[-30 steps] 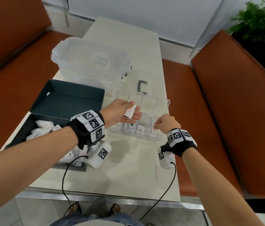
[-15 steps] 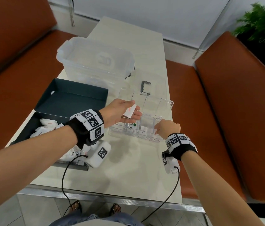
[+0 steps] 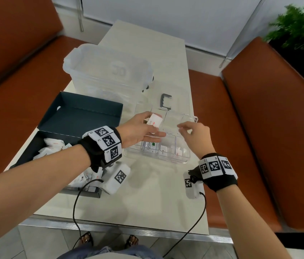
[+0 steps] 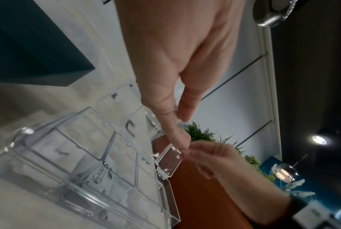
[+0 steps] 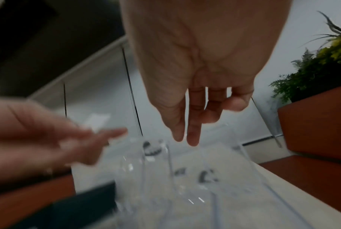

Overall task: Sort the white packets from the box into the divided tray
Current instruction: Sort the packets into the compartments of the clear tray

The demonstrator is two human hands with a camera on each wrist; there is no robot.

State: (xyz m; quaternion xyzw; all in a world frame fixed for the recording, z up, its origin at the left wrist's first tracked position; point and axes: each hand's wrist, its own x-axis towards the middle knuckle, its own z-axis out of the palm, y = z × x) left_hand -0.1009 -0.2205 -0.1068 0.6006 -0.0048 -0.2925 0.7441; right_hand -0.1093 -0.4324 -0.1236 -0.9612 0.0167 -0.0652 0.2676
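My left hand (image 3: 153, 126) hovers over the left half of the clear divided tray (image 3: 183, 161) and holds a white packet with red print (image 3: 155, 119) under its thumb. My right hand (image 3: 184, 128) hangs above the tray's right half with fingers loosely spread and nothing in them; the right wrist view shows its fingers (image 5: 193, 136) pointing down, empty. The tray's front compartments hold a green-printed packet (image 3: 150, 145) and small white packets (image 3: 163, 148). To the left, the dark box (image 3: 84, 113) contains several white packets (image 3: 54, 146). The two hands nearly meet in the left wrist view (image 4: 185, 145).
A big clear lidded bin (image 3: 110, 71) stands behind the box. The tray's open lid with a dark handle (image 3: 165, 100) lies flat behind the tray. Orange benches (image 3: 278, 128) flank the table; its front edge (image 3: 110, 224) is near me. Wrist cables trail over it.
My right hand has left the tray's front right corner, risen toward the middle and spread its fingers. My left hand has lifted the packet a little farther over the tray.
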